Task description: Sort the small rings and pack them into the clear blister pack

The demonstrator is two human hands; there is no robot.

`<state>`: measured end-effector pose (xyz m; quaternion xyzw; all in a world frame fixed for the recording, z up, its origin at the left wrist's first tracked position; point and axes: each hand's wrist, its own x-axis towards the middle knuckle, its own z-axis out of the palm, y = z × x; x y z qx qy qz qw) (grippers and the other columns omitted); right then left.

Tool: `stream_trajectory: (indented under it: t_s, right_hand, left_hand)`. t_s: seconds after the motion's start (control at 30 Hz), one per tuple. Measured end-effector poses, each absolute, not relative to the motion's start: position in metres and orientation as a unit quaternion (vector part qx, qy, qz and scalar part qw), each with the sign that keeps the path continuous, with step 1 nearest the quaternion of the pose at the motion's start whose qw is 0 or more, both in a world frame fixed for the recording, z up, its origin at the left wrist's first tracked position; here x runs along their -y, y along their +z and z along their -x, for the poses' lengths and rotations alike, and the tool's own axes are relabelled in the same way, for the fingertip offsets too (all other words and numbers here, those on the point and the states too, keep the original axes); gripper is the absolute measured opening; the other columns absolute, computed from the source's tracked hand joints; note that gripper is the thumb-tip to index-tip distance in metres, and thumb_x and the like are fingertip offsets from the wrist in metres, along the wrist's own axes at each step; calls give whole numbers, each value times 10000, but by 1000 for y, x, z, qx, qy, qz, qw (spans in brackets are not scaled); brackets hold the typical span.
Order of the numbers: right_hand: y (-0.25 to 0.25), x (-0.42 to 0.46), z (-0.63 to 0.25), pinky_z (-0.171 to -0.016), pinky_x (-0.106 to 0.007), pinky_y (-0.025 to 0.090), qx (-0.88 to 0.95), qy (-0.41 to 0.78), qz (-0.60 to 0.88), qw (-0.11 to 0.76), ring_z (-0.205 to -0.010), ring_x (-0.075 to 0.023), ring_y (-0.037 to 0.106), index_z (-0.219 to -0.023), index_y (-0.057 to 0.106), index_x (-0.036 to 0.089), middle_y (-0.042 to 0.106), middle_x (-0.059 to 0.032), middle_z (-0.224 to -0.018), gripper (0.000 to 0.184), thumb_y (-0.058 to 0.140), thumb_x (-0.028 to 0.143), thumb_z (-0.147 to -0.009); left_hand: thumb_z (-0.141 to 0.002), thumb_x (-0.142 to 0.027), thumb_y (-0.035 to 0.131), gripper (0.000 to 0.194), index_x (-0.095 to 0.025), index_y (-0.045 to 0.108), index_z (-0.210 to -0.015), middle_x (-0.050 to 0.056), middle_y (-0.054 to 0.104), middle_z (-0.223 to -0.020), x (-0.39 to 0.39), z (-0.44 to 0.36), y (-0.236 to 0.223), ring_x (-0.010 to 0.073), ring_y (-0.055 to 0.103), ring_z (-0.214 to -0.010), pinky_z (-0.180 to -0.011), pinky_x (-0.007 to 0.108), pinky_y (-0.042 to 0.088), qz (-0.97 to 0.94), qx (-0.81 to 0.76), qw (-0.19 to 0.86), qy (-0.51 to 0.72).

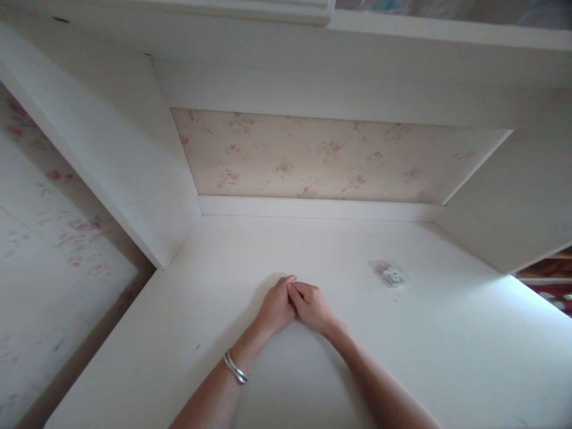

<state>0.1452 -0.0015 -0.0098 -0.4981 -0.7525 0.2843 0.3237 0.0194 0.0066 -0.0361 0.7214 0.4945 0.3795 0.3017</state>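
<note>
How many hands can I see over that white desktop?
2: the left hand and the right hand, touching each other over the white desktop. Some fingers are hidden, but both hands show.

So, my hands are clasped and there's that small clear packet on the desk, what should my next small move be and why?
I'd probably unclasp and slide your right hand toward the clear packet: it's clasped with your left hand, and the packet lies apart on the white desk, off to the right, with nothing visible in between.
</note>
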Motion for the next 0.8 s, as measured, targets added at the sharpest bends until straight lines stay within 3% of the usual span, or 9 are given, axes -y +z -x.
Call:
stream_trajectory:
  t_s: [0.07, 0.23, 0.57, 0.8]
  right_hand:
    - [-16, 2, -133, -611, -229, 392, 738, 292, 508, 336, -623, -122, 538, -732, 600, 167, 625, -22, -694, 410, 301, 350, -944]
    - [-23, 4, -142, -605, -227, 386, 747, 321, 480, 330, -627, -121, 518, -666, 558, 174, 584, -2, -661, 377, 327, 305, -934]
    - [-22, 9, -148, -634, -224, 382, 778, 287, 469, 304, -661, -122, 543, -696, 556, 176, 612, -15, -716, 310, 354, 233, -923]
    - [-23, 10, -149, -646, -217, 375, 788, 274, 468, 292, -676, -121, 548, -692, 556, 178, 617, -19, -729, 303, 356, 214, -917]
  left_hand:
    - [-734, -68, 480, 402, -149, 566, -1118, 87, 618, -1110, -7, -17, -35, 181, 555, -1047, -965, 328, 410, -716, -490, 308, 390]
    - [-664, -23, 449, 368, -188, 632, -938, 31, 671, -926, -2, -17, -22, 164, 604, -882, -826, 279, 467, -750, -475, 310, 340]
    - [-668, -41, 441, 351, -196, 662, -892, 28, 696, -839, 2, -20, -12, 174, 624, -805, -772, 267, 471, -768, -469, 305, 311]
    - [-671, -47, 457, 368, -200, 659, -938, 30, 697, -902, 3, -19, -11, 178, 624, -845, -813, 280, 467, -775, -463, 297, 310]
